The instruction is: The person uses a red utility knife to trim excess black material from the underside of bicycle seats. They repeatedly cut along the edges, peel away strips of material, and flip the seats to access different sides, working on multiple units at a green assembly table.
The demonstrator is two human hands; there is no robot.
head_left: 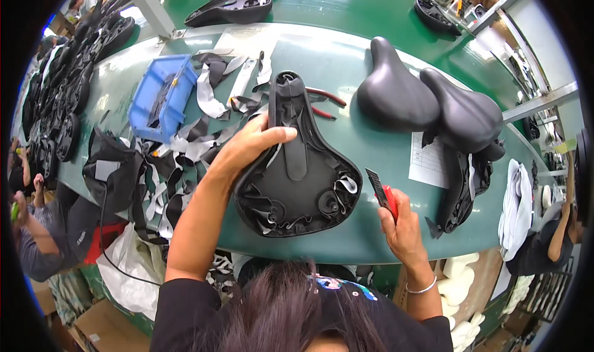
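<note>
A black bicycle saddle (297, 197) lies underside up on the green table (387, 154), its narrow nose pointing away from me. Its cover edge is folded inward in wrinkles around the rim. My left hand (257, 143) grips the saddle near the nose, thumb laid across the underside. In my right hand (402, 228) is a red utility knife (387, 202) with its dark blade out, pointing up and left. The blade is apart from the saddle, to its right. Pliers with red handles (327, 96) lie beside the nose, their jaws hidden behind it.
Black and white scraps (212, 95) litter the left of the table around a blue bin (184, 92). Finished-looking saddles (396, 95) sit at right, partly over a paper sheet (426, 161). Further saddles (238, 5) stand beyond. People work on both sides.
</note>
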